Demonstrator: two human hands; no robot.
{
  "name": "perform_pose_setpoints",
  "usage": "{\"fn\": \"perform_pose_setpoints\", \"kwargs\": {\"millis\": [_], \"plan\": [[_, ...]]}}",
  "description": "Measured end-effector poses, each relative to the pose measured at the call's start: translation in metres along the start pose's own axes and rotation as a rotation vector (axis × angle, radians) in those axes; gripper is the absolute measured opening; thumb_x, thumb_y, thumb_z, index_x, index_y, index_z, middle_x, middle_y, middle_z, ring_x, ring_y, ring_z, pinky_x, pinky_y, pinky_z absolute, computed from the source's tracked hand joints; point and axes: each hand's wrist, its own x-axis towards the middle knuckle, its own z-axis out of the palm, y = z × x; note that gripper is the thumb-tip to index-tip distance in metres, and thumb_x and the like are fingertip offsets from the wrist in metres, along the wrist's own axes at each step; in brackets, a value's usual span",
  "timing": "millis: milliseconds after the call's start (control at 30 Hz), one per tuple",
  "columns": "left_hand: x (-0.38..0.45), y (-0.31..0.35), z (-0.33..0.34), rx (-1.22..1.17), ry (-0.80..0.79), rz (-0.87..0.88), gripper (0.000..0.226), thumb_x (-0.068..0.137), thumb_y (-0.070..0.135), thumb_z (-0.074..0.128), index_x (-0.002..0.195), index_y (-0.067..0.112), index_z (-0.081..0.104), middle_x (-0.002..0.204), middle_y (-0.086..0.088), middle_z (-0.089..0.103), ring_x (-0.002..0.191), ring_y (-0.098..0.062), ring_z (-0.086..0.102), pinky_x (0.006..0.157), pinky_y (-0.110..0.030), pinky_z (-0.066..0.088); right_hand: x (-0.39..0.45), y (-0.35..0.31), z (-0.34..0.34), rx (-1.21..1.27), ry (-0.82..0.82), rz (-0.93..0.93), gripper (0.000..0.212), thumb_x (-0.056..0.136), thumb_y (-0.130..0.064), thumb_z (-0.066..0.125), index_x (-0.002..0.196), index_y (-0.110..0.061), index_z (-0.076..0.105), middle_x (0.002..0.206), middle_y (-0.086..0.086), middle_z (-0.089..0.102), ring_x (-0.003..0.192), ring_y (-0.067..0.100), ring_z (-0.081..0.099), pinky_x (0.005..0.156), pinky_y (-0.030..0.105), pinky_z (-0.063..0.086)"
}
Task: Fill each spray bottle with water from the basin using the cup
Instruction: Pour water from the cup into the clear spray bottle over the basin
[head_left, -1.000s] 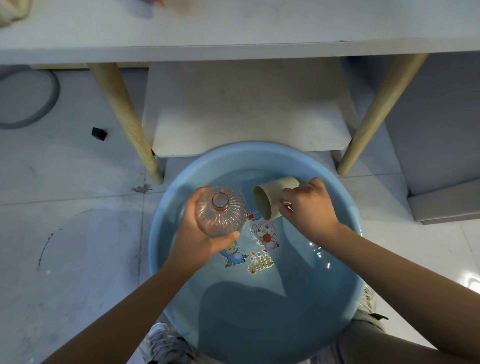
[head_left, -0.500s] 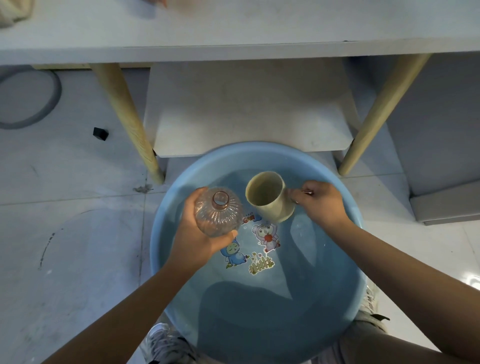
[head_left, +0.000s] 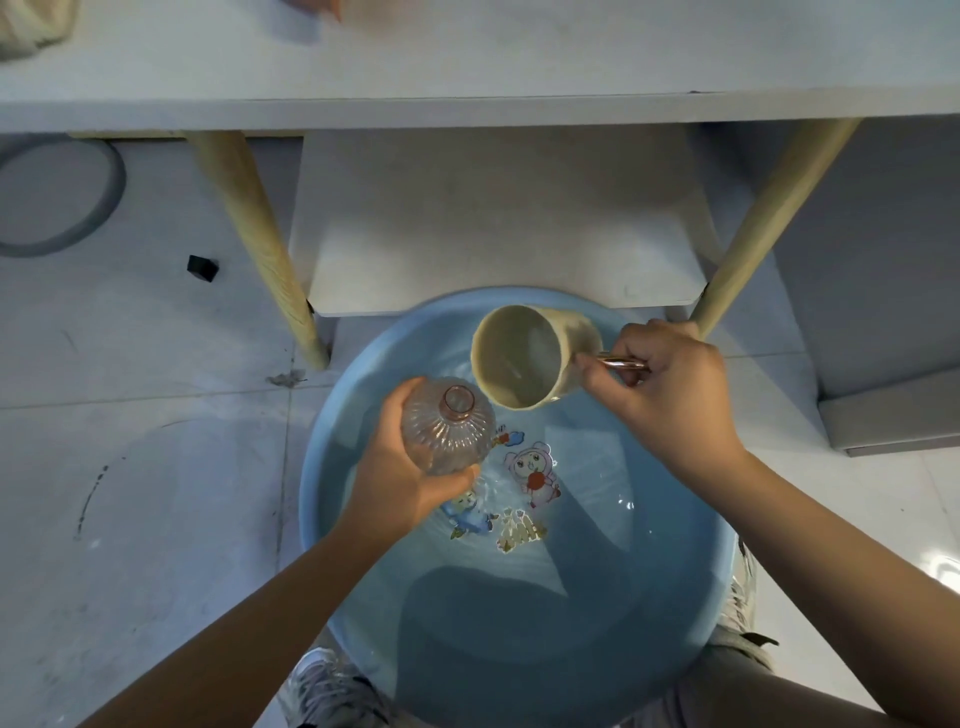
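Over the basin (head_left: 332, 499), left hand (head_left: 395, 467) grips an uncapped bottle (head_left: 448, 434) upright; right hand (head_left: 670, 395) pinches the cup (head_left: 524, 364) handle, cup tipped twd bottle neck. Pour not begun; bottle looks empty, no other bottles visible.

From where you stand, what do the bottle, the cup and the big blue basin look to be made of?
The bottle looks like clear ribbed plastic, though it could be glass: the hand shows through it. The cup seems matte beige plastic with a shiny metal-looking handle. The basin looks like smooth, slightly glossy blue plastic, with cartoon stickers or prints on its floor.
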Motion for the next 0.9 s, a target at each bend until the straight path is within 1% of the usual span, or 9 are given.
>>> {"fn": "perform_pose_setpoints", "kwargs": {"millis": [67, 133, 200, 333, 467, 533, 667, 767, 900], "plan": [[-0.001, 0.002, 0.001, -0.006, -0.008, 0.01, 0.091, 0.055, 0.011, 0.09, 0.123, 0.044, 0.04, 0.122, 0.011, 0.056, 0.109, -0.004, 0.058, 0.089, -0.018, 0.05, 0.002, -0.004, 0.001, -0.048, 0.055, -0.148, 0.037, 0.074, -0.03, 0.06, 0.047, -0.01, 0.044, 0.046, -0.007, 0.037, 0.061, 0.015, 0.035, 0.061, 0.017, 0.025], [-0.001, 0.004, 0.003, -0.009, -0.012, 0.024, 0.089, 0.057, 0.005, 0.089, 0.121, 0.042, 0.039, 0.12, 0.014, 0.054, 0.107, 0.004, 0.056, 0.083, -0.011, 0.048, 0.003, -0.006, 0.002, -0.088, 0.091, -0.236, 0.038, 0.076, -0.026, 0.062, 0.047, -0.008, 0.045, 0.045, 0.0, 0.044, 0.061, 0.016, 0.037, 0.066, 0.02, 0.026], [-0.001, 0.006, 0.004, -0.012, -0.014, 0.034, 0.089, 0.057, 0.003, 0.088, 0.121, 0.04, 0.039, 0.118, 0.018, 0.053, 0.103, 0.009, 0.056, 0.081, -0.007, 0.046, 0.003, -0.007, 0.003, -0.099, 0.111, -0.282, 0.038, 0.077, -0.025, 0.063, 0.047, -0.007, 0.047, 0.045, 0.001, 0.047, 0.059, 0.014, 0.038, 0.069, 0.023, 0.028], [-0.001, 0.008, 0.005, -0.003, -0.013, 0.034, 0.089, 0.052, 0.016, 0.087, 0.122, 0.041, 0.039, 0.118, 0.02, 0.053, 0.103, 0.009, 0.055, 0.082, -0.008, 0.046, 0.004, -0.008, 0.004, -0.139, 0.152, -0.382, 0.036, 0.079, -0.022, 0.066, 0.049, -0.009, 0.051, 0.047, 0.001, 0.05, 0.059, 0.014, 0.038, 0.07, 0.029, 0.03], [-0.001, 0.009, 0.005, 0.001, -0.007, 0.043, 0.09, 0.058, 0.002, 0.087, 0.126, 0.035, 0.038, 0.116, 0.022, 0.052, 0.1, 0.016, 0.053, 0.079, -0.003, 0.043, 0.004, -0.01, 0.003, -0.164, 0.179, -0.445, 0.034, 0.08, -0.021, 0.068, 0.051, -0.008, 0.054, 0.048, 0.002, 0.051, 0.06, 0.015, 0.038, 0.07, 0.03, 0.031], [0.0, 0.008, 0.004, -0.003, -0.005, 0.044, 0.088, 0.059, 0.002, 0.086, 0.124, 0.036, 0.039, 0.118, 0.019, 0.053, 0.103, 0.013, 0.054, 0.08, -0.003, 0.043, 0.004, -0.011, 0.002, -0.165, 0.186, -0.47, 0.034, 0.08, -0.02, 0.069, 0.052, -0.008, 0.054, 0.049, 0.002, 0.052, 0.06, 0.016, 0.038, 0.07, 0.03, 0.03], [-0.001, 0.005, 0.004, 0.003, -0.009, 0.04, 0.088, 0.057, 0.008, 0.089, 0.12, 0.044, 0.04, 0.123, 0.011, 0.054, 0.11, 0.0, 0.056, 0.085, -0.01, 0.046, 0.007, -0.012, 0.0, -0.163, 0.204, -0.498, 0.035, 0.081, -0.02, 0.069, 0.052, -0.009, 0.053, 0.05, 0.001, 0.052, 0.061, 0.016, 0.038, 0.071, 0.03, 0.031], [-0.003, 0.006, 0.004, -0.01, -0.012, 0.04, 0.087, 0.053, 0.016, 0.088, 0.118, 0.047, 0.04, 0.121, 0.014, 0.053, 0.109, 0.004, 0.055, 0.085, -0.01, 0.047, 0.007, -0.014, 0.0, -0.162, 0.213, -0.516, 0.035, 0.081, -0.019, 0.069, 0.052, -0.008, 0.053, 0.051, 0.001, 0.053, 0.062, 0.017, 0.039, 0.071, 0.031, 0.031], [-0.003, 0.006, 0.006, -0.013, -0.012, 0.029, 0.087, 0.05, 0.022, 0.085, 0.118, 0.049, 0.039, 0.123, 0.014, 0.052, 0.11, 0.001, 0.055, 0.086, -0.012, 0.047, 0.008, -0.013, -0.001, -0.169, 0.218, -0.526, 0.035, 0.082, -0.019, 0.069, 0.053, -0.008, 0.052, 0.052, 0.001, 0.055, 0.062, 0.017, 0.04, 0.071, 0.031, 0.031]]}}
